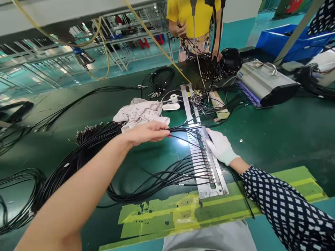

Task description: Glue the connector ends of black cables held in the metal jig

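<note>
My left hand (150, 133), bare, pinches several thin black cables (180, 129) between thumb and fingers. The cables run right, over a slotted metal jig (195, 164) that lies on the green bench. Along the jig's near half, a row of cables sits in the slots, their small connector ends lined up by the right-hand rail. My right hand (221, 146), in a white glove, rests on that rail with fingers stretched out; its fingertips are partly hidden. To the left of the jig, more black cables (162, 177) curve away in a loose bundle.
A crumpled cloth (142, 113) and a large cable bundle (86, 143) lie left. Beyond the jig are tangled cables (196, 99) and a yellowish handle-like piece (218, 106). A silver lamp-like box (267, 82) stands right, before a blue bin (295, 42). A person (195, 31) handles cables across the bench.
</note>
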Demonstrator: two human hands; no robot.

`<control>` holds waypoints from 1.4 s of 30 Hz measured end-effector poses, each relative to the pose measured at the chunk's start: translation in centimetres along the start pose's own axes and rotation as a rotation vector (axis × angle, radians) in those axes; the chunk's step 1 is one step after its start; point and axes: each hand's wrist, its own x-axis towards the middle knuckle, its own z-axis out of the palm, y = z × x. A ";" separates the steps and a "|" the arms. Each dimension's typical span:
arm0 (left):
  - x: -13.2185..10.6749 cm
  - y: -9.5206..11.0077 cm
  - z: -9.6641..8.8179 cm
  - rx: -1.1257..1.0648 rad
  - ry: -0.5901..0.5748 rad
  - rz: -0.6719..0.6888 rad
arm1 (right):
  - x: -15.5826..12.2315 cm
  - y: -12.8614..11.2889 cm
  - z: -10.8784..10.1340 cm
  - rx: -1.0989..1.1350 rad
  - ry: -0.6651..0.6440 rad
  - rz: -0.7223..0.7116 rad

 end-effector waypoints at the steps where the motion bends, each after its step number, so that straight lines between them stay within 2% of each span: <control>1: 0.2 -0.6 0.8 0.066 -0.025 -0.034 | 0.0 -0.1 -0.1 0.000 0.000 0.002; 4: 0.7 -3.8 2.5 0.223 -0.084 -0.144 | 0.1 -0.3 -0.5 0.003 -0.002 0.006; 7: 0.4 -6.8 2.3 0.305 -0.041 -0.185 | 0.1 -0.5 -0.9 0.009 -0.006 0.004; 10: -0.4 -7.6 2.0 0.391 0.052 -0.248 | 0.1 -0.5 -1.0 0.027 -0.015 0.007; 12: -1.1 -6.8 3.2 0.472 0.166 -0.304 | 0.1 -0.5 -1.1 0.043 -0.021 0.014; 14: -2.3 -5.3 5.8 0.551 0.297 -0.322 | 0.2 -0.5 -1.0 0.060 -0.024 0.016; 16: -3.7 -3.5 9.5 0.574 0.345 -0.264 | 0.2 -0.4 -1.0 0.075 -0.027 0.014; 18: -5.0 -1.8 13.4 0.489 0.247 -0.137 | 0.2 -0.4 -1.0 0.084 -0.028 0.016; 20: -5.8 -0.6 16.6 0.379 0.190 -0.138 | 0.2 -0.5 -1.1 0.086 -0.027 0.019; 22: -5.8 -0.1 18.3 0.289 0.148 -0.182 | 0.2 -0.5 -1.1 0.083 -0.023 0.020; 25: -5.0 0.0 18.1 0.227 0.105 -0.194 | 0.1 -0.5 -1.1 0.074 -0.010 0.016; 28: -4.7 1.0 15.7 0.174 0.070 -0.176 | 0.1 -0.5 -1.1 0.067 -0.004 0.009; 31: -5.1 3.0 13.1 -0.093 -0.079 -0.208 | 0.1 -0.6 -1.2 0.067 -0.006 0.001; 33: -5.4 3.8 12.5 -0.289 -0.148 -0.244 | 0.1 -0.6 -1.3 0.072 -0.006 -0.003; 35: -5.4 3.7 12.9 -0.268 -0.088 -0.244 | 0.1 -0.6 -1.4 0.080 -0.008 -0.005; 39: -5.0 1.4 14.7 0.088 0.082 -0.234 | 0.2 -0.6 -1.3 0.093 -0.015 -0.001; 42: -4.6 0.0 14.2 0.060 0.116 -0.214 | 0.1 -0.5 -1.3 0.097 -0.017 0.004</control>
